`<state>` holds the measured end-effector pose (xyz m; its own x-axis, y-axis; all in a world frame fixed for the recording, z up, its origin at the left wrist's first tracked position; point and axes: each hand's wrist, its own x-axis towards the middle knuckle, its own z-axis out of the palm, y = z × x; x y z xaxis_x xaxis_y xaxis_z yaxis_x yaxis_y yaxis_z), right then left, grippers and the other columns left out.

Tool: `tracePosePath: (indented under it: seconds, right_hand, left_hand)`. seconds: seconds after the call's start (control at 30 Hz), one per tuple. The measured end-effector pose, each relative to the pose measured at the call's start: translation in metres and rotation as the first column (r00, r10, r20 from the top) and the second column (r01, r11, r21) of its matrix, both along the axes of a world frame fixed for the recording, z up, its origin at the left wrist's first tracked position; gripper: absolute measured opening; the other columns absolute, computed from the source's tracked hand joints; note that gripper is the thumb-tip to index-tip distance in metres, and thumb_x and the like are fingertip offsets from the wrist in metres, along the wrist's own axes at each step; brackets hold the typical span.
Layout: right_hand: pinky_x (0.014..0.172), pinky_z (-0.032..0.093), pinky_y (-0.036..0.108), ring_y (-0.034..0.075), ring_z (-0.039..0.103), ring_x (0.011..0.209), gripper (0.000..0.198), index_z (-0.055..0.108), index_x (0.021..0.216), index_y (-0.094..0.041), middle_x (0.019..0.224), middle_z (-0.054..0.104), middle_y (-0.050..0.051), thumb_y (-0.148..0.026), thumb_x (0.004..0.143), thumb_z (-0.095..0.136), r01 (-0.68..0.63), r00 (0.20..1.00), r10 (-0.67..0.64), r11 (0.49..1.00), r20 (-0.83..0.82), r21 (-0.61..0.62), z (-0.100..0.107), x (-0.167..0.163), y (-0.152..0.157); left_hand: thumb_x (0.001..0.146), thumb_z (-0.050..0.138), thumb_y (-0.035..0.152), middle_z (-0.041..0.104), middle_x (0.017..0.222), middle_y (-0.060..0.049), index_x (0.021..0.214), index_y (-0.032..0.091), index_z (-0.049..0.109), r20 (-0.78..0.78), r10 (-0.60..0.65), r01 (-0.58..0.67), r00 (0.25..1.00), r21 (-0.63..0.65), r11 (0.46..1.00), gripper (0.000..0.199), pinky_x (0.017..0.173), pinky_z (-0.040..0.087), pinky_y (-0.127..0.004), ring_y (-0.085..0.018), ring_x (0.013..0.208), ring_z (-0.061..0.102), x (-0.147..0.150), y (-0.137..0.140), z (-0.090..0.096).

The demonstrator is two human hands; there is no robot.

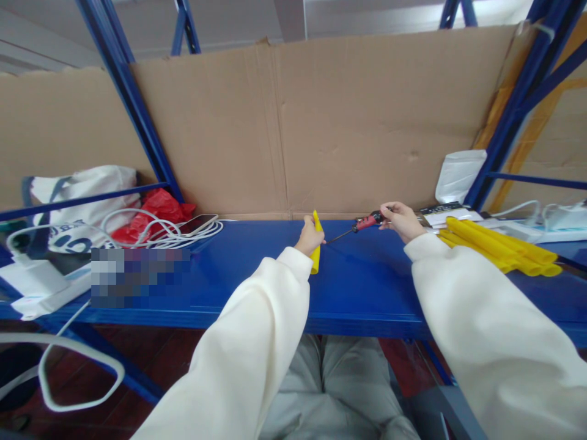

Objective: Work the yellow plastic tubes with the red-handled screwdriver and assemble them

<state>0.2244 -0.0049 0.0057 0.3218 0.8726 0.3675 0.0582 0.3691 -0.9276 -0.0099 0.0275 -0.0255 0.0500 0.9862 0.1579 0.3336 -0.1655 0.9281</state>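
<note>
My left hand [310,236] is closed around a short yellow tube [316,260], held upright over the blue shelf. To the right, my right hand [400,220] grips the handle end of a screwdriver [367,221] with a red and black handle. Its thin dark shaft points left and down toward the yellow tube. The tip reaches close to my left fingers; whether it touches the tube I cannot tell. Several more yellow tubes [499,244] lie in a pile beside my right forearm.
The blue shelf [257,293] has a cardboard sheet [348,122] along its back. At left lie white cables [183,232], a red plastic bag [158,211], a white cloth bag [92,195] and a power strip [55,290]. A white pouch [460,176] leans at the right post.
</note>
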Motion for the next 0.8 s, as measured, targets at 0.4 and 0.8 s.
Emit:
tracePosePath:
  seconds: [0.4,0.8]
  right_hand:
    - [0.043,0.053,0.02,0.012,0.064,0.05,0.032,0.063,0.068,-0.017,0.058,0.066,-0.002,-0.02,0.05,0.09,-0.383,0.851,0.455,0.88,0.262,-0.281,-0.025,-0.021,0.0]
    - [0.067,0.053,0.029,0.013,0.06,0.064,0.013,0.066,0.069,-0.019,0.069,0.067,0.001,-0.024,0.065,0.077,-0.229,0.839,0.184,0.973,0.511,0.025,-0.022,-0.042,0.004]
  left_hand:
    - [0.082,0.055,0.0,0.062,0.1,-0.004,0.115,0.02,0.039,-0.032,-0.106,0.108,0.994,0.1,0.989,0.041,0.055,0.047,-0.018,-0.007,0.059,0.06,0.009,-0.015,0.007]
    - [0.073,0.062,0.001,0.063,0.109,-0.005,0.106,0.021,0.049,-0.136,-0.265,0.29,0.955,0.223,0.931,0.04,0.072,0.053,-0.025,-0.013,0.08,0.064,0.02,-0.028,0.007]
